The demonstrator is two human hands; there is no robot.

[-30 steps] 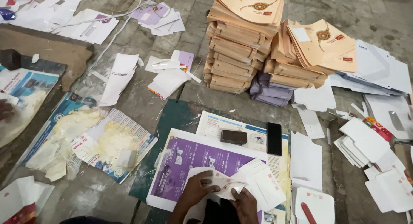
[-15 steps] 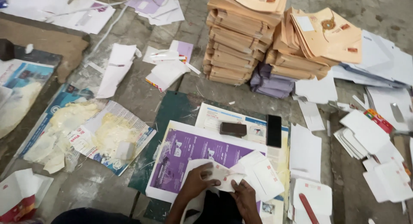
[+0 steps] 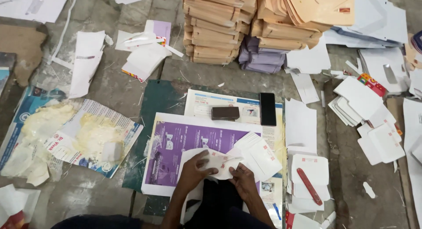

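Observation:
My left hand (image 3: pixel 193 172) and my right hand (image 3: pixel 244 181) both press on a white paper envelope (image 3: pixel 220 161) with a small red mark, lying on a purple printed poster (image 3: pixel 189 141). The left thumb lies across the envelope's flap; the right fingers pinch its lower right edge. A fan of finished white envelopes (image 3: pixel 259 155) lies just right of my hands. A dark cloth on my lap covers the lower part of the paper.
A brown block (image 3: pixel 225 113) and a black phone (image 3: pixel 267 109) lie beyond the poster. A red-handled tool (image 3: pixel 309 186) rests on white envelopes to the right. Tall stacks of tan envelopes (image 3: pixel 215 29) stand at the back. Paste-smeared paper (image 3: pixel 83 136) lies left.
The camera has tilted down and moved closer. My hands stay on the same envelope, with the left thumb shifted further over the flap.

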